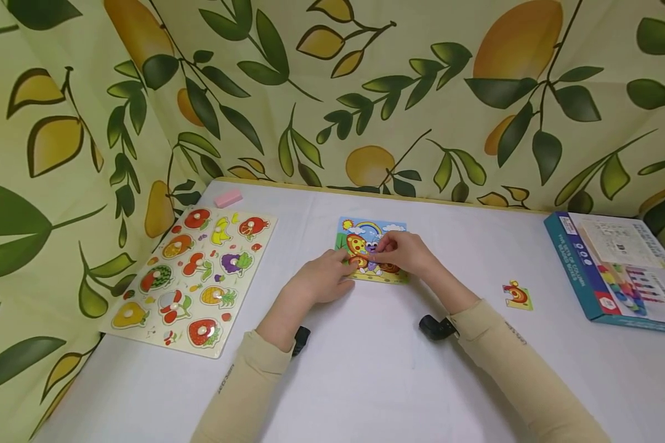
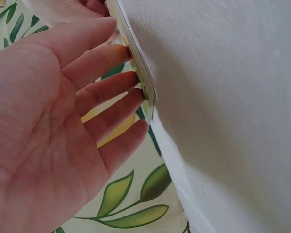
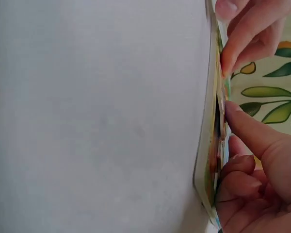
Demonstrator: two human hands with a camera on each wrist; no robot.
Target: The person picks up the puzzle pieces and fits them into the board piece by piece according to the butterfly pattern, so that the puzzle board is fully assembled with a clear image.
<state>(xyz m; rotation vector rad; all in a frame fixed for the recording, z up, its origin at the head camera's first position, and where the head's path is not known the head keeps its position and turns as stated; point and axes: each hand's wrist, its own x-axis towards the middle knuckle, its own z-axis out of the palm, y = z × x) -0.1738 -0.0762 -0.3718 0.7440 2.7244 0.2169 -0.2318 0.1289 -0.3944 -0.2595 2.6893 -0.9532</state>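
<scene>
A small square picture puzzle (image 1: 385, 278) lies on the white table, showing a rainbow, a sun and a purple-faced cartoon butterfly. My left hand (image 1: 322, 277) rests its nearly straight fingers on the puzzle's left part; the left wrist view shows those fingers spread along its edge. Over the middle right, my right hand (image 1: 407, 251) pinches a puzzle piece between thumb and curled fingers. In the right wrist view that puzzle piece (image 3: 222, 99) sits slightly tilted above the board, and a left fingertip touches near it. The fingers hide part of the picture.
One loose puzzle piece (image 1: 518, 296) lies to the right. At the left is a fruit peg board (image 1: 233, 240), with a pink block (image 1: 228, 198) behind it. A blue-edged box (image 1: 620, 271) stands far right. Fruit-patterned cloth (image 1: 332, 92) hangs behind the table.
</scene>
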